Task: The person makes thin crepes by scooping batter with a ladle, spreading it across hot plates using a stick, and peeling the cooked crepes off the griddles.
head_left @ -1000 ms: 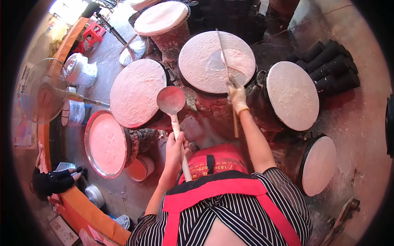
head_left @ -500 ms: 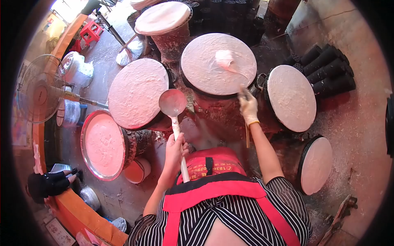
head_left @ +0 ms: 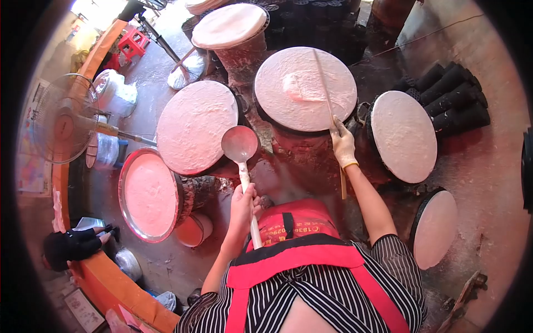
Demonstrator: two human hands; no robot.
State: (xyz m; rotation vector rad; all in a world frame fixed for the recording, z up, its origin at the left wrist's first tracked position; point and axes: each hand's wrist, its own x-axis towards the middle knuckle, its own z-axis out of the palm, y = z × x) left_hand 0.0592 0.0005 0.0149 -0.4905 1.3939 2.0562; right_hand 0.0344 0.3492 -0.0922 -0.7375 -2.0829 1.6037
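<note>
The left hand [head_left: 242,205] is closed round the pale handle of a ladle [head_left: 240,144], its bowl raised and overlapping, in this view, the edge of the left round plate [head_left: 195,127]; the right hand [head_left: 343,145], with a yellow band at the wrist, pinches a long thin stick [head_left: 323,83] between fingers and thumb, the lower end jutting out below the hand; the stick's upper length lies across the central round plate [head_left: 284,129], just beside a thicker patch of pale paste [head_left: 301,86] on its coated top; whether stick and paste touch, I cannot tell; the right round plate [head_left: 404,137], also coated pale, stands near the right hand; a metal-rimmed tray [head_left: 121,191] of paste and a bucket [head_left: 191,230] sit at lower left; black cylinders [head_left: 454,95] lie stacked at far right.
</note>
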